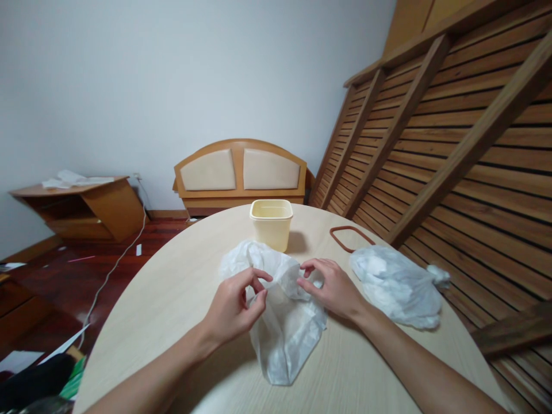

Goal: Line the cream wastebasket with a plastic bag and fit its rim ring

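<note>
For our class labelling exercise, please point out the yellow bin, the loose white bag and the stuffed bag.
Yellow bin [271,233]: head view, on its front wall.
Loose white bag [285,325]: head view, on its lower half.
Stuffed bag [394,287]: head view, on its bulging middle.

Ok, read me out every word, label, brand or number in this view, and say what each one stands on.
No text can be read anywhere.
The yellow bin, thin white bag, brown ring and knotted bag show no visible lettering.
Any print on the floor papers or the green item at lower left is too small or blurred to tell.
</note>
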`<state>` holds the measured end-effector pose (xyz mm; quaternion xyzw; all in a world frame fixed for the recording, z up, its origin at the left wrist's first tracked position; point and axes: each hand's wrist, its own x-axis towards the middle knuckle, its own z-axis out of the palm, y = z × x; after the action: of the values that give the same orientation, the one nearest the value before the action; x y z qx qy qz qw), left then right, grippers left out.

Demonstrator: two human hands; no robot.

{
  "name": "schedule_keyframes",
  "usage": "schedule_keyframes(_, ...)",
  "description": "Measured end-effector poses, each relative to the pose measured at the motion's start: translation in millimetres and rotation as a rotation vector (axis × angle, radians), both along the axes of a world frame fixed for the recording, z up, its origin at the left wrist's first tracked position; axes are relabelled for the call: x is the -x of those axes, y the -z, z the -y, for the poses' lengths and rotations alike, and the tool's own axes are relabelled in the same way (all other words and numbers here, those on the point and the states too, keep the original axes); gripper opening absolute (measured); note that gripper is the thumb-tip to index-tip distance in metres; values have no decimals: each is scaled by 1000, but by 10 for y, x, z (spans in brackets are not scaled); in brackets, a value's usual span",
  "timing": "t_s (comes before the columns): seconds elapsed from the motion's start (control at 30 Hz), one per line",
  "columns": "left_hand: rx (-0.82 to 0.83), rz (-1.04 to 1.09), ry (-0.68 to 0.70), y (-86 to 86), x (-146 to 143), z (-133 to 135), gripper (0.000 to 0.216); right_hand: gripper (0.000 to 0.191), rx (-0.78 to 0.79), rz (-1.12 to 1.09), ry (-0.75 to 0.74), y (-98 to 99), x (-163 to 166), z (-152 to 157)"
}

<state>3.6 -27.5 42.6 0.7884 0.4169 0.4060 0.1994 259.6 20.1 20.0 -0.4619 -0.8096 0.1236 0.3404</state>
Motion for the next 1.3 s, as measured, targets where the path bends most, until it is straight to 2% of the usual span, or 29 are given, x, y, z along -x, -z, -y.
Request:
schedule_keyframes(0.17,-84,-99,227,9,-44,73,7,12,-13,-58,52,36,73,21)
schedule_keyframes(0.27,-115,-161,391,-29,-60,112,5,12,-88,-73,33,43,69,4)
schedule_keyframes(0.33,-156,-156,433,-45,-61,121,11,12,-165,-72,5,18,68,11)
schedule_keyframes(0.4,-218,-107,376,-45,-55,114,14,11,-261,-60,-41,-29,81,44)
schedule_keyframes(0.5,-308,-47,197,-22,-44,84,24,10,-420,-42,-149,-112,137,137)
schedule_keyframes(0.57,-323,-47,131,-1,-44,63,34,10,-484,-47,-240,-151,198,214)
schedule_keyframes(0.67,-320,-77,143,22,-59,44,38,11,-506,-63,-355,-166,302,311)
schedule_keyframes(0.8,-322,-109,160,35,-73,31,16,8,-463,-85,-424,-131,364,340)
schedule_keyframes(0.9,-269,-57,74,41,-45,4,10,7,-389,-85,-363,-118,297,298)
schedule_keyframes(1.07,-98,115,-199,27,77,-121,14,9,-305,-12,-303,-155,86,209)
schedule_keyframes(1.17,-31,253,-337,0,182,-241,21,20,-222,71,-214,-168,3,160)
schedule_keyframes(1.3,18,395,-447,-22,336,-402,29,45,-34,178,-52,-119,-52,113)
